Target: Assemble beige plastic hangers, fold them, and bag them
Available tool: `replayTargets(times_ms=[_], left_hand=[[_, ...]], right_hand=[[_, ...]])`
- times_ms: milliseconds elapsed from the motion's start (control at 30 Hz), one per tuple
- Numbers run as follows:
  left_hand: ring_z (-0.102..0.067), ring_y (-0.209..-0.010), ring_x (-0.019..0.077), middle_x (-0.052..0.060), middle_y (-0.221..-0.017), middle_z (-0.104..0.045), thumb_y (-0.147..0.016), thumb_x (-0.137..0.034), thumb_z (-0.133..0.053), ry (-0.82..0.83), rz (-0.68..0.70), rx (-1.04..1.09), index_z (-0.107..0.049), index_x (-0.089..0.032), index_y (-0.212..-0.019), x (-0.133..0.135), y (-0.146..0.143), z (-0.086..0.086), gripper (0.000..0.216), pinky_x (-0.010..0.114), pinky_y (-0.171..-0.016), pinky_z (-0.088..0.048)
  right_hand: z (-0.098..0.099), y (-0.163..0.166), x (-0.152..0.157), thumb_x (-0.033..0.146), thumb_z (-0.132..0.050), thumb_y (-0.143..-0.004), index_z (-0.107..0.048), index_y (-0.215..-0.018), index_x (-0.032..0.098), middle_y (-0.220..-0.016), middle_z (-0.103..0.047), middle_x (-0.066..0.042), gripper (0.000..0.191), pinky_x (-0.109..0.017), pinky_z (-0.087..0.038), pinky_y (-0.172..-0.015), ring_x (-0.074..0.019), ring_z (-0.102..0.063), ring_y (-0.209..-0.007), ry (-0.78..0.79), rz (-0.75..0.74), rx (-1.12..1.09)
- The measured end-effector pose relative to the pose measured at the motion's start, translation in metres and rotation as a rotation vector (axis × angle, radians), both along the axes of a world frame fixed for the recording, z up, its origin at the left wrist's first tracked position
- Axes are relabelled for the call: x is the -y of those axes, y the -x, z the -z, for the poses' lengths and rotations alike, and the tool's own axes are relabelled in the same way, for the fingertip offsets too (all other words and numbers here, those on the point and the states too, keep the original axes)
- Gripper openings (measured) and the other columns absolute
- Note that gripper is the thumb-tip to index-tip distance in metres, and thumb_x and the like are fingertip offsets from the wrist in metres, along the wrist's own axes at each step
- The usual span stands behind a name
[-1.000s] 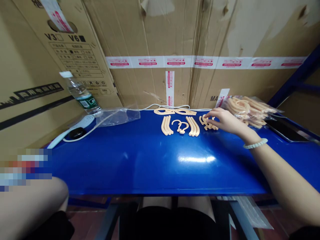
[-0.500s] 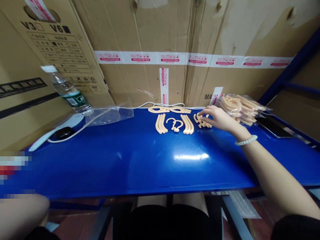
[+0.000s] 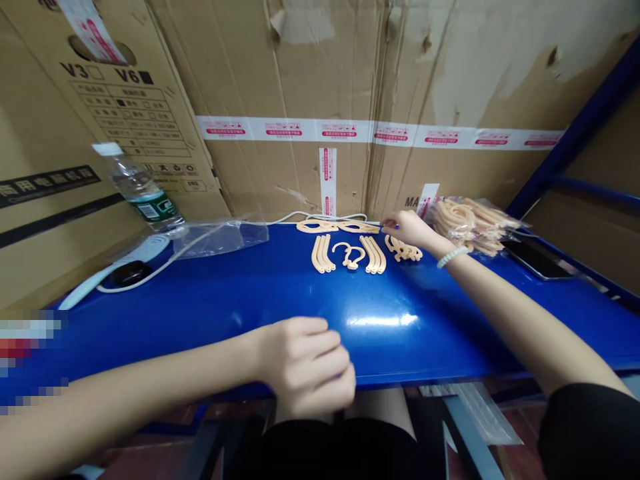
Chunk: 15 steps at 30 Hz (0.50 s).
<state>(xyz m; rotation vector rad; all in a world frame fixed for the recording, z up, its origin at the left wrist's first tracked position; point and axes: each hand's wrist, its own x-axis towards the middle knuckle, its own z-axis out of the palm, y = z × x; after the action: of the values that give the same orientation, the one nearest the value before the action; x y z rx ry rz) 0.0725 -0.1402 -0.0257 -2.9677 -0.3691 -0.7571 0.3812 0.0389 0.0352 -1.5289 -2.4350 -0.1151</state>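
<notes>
My right hand point(image 3: 409, 229) is at the back of the blue table, fingers bent and together. Its fingertips lie at the right end of a peach oval plastic piece point(image 3: 359, 228); any grip on it is hidden. A similar oval piece point(image 3: 317, 227) lies to the left. In front are curved peach bars on the left point(image 3: 324, 255) and on the right point(image 3: 373, 255), with two hooks point(image 3: 353, 257) between them. Small peach hooked parts point(image 3: 403, 249) are heaped beside my right hand. My left hand point(image 3: 314, 367) is curled into a fist over the front edge, its inside hidden.
Clear bags of peach parts point(image 3: 473, 223) and a dark phone point(image 3: 537, 259) are at the right. At the left are a water bottle point(image 3: 150, 200), a clear plastic bag point(image 3: 220, 241), a white cable and a black object point(image 3: 130, 272). Cardboard boxes point(image 3: 280, 73) wall the back.
My left hand has come in from the lower left to the front middle, closed. My right hand has moved left and back, from the small hooked parts to the oval piece's end.
</notes>
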Motion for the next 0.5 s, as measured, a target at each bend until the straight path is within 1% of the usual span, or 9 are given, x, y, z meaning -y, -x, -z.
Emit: replayTargets(times_ms=[33,67,100,133,167,233,367,500], left_hand=[[-0.054,-0.052,0.0143,-0.002,-0.063,-0.059,-0.098,-0.029,-0.058,-0.13,0.087,0.001,-0.066,-0.028,-0.082,-0.005,-0.005,-0.001,0.018,0.032,-0.045,-0.041],[-0.05,-0.048,0.0134,-0.002,-0.058,-0.055,-0.096,-0.024,-0.058,-0.303,0.129,0.027,-0.064,-0.024,-0.077,-0.011,-0.01,-0.002,0.02,0.031,-0.042,-0.035],[-0.049,-0.047,0.0129,-0.003,-0.056,-0.053,-0.095,-0.022,-0.056,-0.4,0.113,0.066,-0.061,-0.021,-0.073,-0.017,-0.015,-0.001,0.023,0.031,-0.041,-0.032],[-0.048,-0.046,0.0124,-0.003,-0.055,-0.053,-0.096,-0.023,-0.054,-0.426,0.089,0.096,-0.058,-0.02,-0.069,-0.023,-0.019,0.0,0.027,0.031,-0.042,-0.031],[-0.047,-0.045,0.012,-0.003,-0.055,-0.053,-0.097,-0.023,-0.051,-0.421,0.069,0.114,-0.055,-0.019,-0.067,-0.028,-0.022,0.003,0.03,0.031,-0.042,-0.031],[-0.047,-0.044,0.0114,-0.003,-0.055,-0.054,-0.099,-0.024,-0.045,-0.356,0.022,0.127,-0.053,-0.019,-0.067,-0.035,-0.024,0.008,0.033,0.03,-0.044,-0.031],[-0.049,-0.044,0.0114,-0.002,-0.056,-0.056,-0.1,-0.025,-0.042,-0.239,-0.025,0.123,-0.055,-0.018,-0.071,-0.039,-0.021,0.017,0.032,0.03,-0.045,-0.032],[-0.051,-0.045,0.0118,-0.002,-0.057,-0.059,-0.1,-0.024,-0.042,-0.14,-0.034,0.147,-0.057,-0.018,-0.074,-0.039,-0.02,0.019,0.031,0.029,-0.045,-0.033]], right_hand=[[0.0,0.005,-0.009,0.018,-0.064,-0.093,-0.076,-0.105,0.013,-0.098,-0.078,-0.01,0.018,-0.031,-0.055,-0.084,-0.0254,-0.073,-0.093,0.024,0.026,0.023],[0.001,0.01,-0.018,0.019,-0.066,-0.094,-0.076,-0.105,0.013,-0.098,-0.077,-0.01,0.016,-0.032,-0.055,-0.085,-0.0251,-0.073,-0.093,0.048,0.054,0.049],[0.002,0.014,-0.026,0.022,-0.067,-0.095,-0.075,-0.105,0.013,-0.099,-0.077,-0.009,0.016,-0.034,-0.056,-0.087,-0.0245,-0.073,-0.094,0.071,0.082,0.075],[0.003,0.018,-0.034,0.027,-0.067,-0.097,-0.073,-0.106,0.013,-0.101,-0.075,-0.009,0.017,-0.037,-0.056,-0.088,-0.0238,-0.072,-0.094,0.092,0.106,0.1],[0.004,0.021,-0.041,0.031,-0.068,-0.098,-0.072,-0.107,0.014,-0.104,-0.074,-0.009,0.019,-0.04,-0.057,-0.088,-0.023,-0.071,-0.095,0.111,0.124,0.124],[0.007,0.026,-0.052,0.035,-0.067,-0.1,-0.069,-0.11,0.015,-0.11,-0.071,-0.008,0.023,-0.043,-0.058,-0.089,-0.0222,-0.069,-0.098,0.142,0.142,0.161],[0.012,0.03,-0.063,0.033,-0.068,-0.1,-0.067,-0.113,0.015,-0.115,-0.068,-0.008,0.023,-0.044,-0.057,-0.09,-0.0236,-0.067,-0.102,0.171,0.151,0.187],[0.018,0.031,-0.068,0.033,-0.068,-0.099,-0.068,-0.109,0.014,-0.113,-0.069,-0.007,0.021,-0.044,-0.057,-0.091,-0.0239,-0.067,-0.103,0.19,0.171,0.166]])
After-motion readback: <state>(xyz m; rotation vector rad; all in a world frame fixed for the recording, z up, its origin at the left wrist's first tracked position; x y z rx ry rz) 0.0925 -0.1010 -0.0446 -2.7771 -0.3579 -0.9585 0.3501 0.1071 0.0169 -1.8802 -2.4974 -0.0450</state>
